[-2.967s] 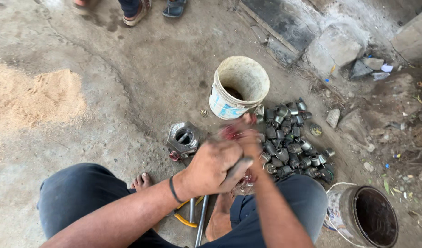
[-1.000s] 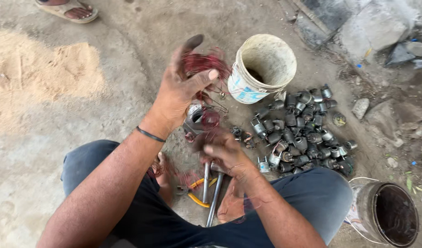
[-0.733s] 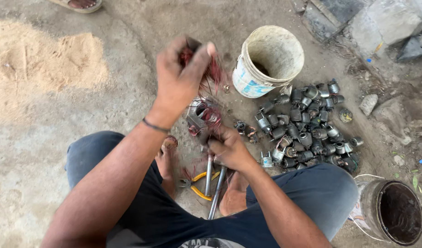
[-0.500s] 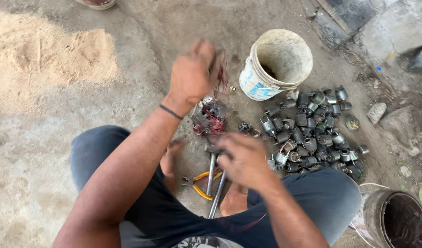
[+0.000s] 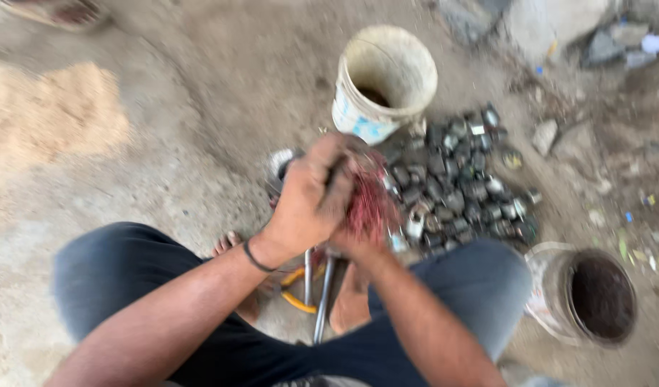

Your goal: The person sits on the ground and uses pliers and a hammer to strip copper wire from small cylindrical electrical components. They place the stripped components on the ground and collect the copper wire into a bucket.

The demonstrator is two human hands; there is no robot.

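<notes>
My left hand is closed around a bundle of reddish copper wire, low over the ground between my knees. My right hand sits just under it, mostly hidden by the left hand and the wire; it seems to grip the same piece. A round metal motor part shows just behind my left hand. The picture is blurred by motion.
A white bucket stands beyond my hands, beside a heap of small dark metal motor parts. A dark-lined bucket stands at the right. Metal rods and yellow-handled pliers lie by my bare feet. Sand pile at left.
My left hand, which had been raised high pulling red wire upward, has come back down onto the part. The view has shifted slightly and blurred.
</notes>
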